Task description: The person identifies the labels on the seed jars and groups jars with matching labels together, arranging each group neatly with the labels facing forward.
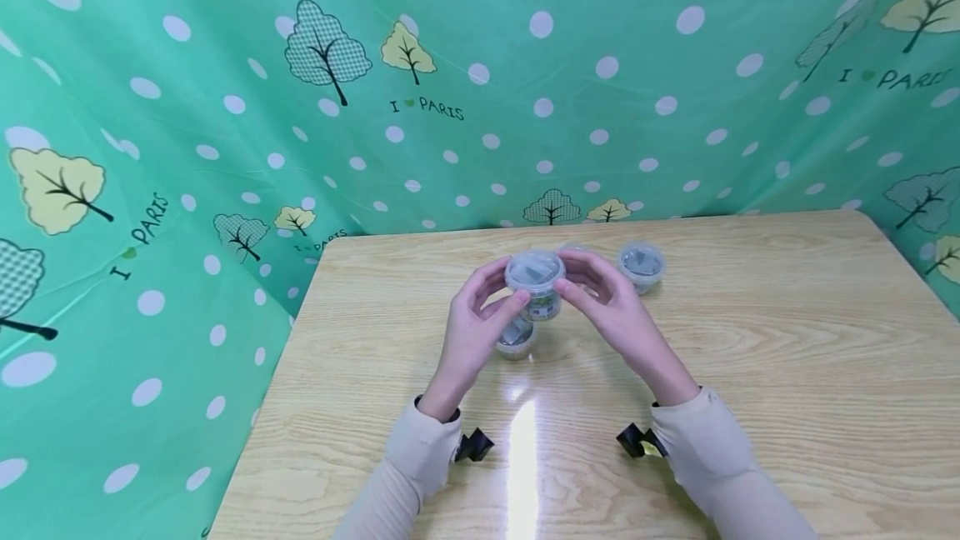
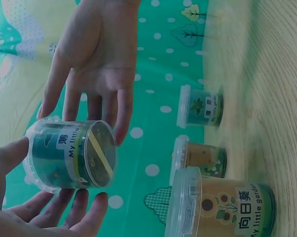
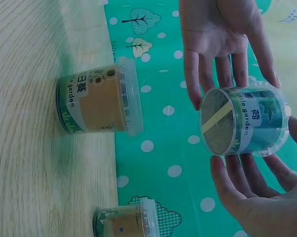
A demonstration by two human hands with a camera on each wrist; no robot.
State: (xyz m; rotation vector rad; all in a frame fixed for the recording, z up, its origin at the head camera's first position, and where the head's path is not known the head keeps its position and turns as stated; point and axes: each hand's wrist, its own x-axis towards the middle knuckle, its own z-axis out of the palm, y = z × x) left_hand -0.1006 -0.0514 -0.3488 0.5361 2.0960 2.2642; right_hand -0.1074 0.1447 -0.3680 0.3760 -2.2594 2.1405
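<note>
A clear lidded plastic cup (image 1: 535, 282) with a teal "My little garden" label is held up over the table between both hands. My left hand (image 1: 474, 319) grips its left side, thumb toward me and fingers round the far side. From the right, my right hand (image 1: 611, 302) holds it the same way. The cup's see-through base, in the left wrist view (image 2: 101, 154), shows dark contents and a pale yellow strip. A sunflower-labelled cup (image 1: 514, 340) stands on the table just below the held one, partly covered by it.
Another lidded cup (image 1: 641, 263) stands at the back, right of my right hand. One more cup (image 1: 576, 247) is mostly hidden behind that hand. In the left wrist view a teal-labelled cup (image 2: 200, 106) stands farthest off. A green dotted cloth (image 1: 450, 140) hangs behind the wooden table (image 1: 787, 340).
</note>
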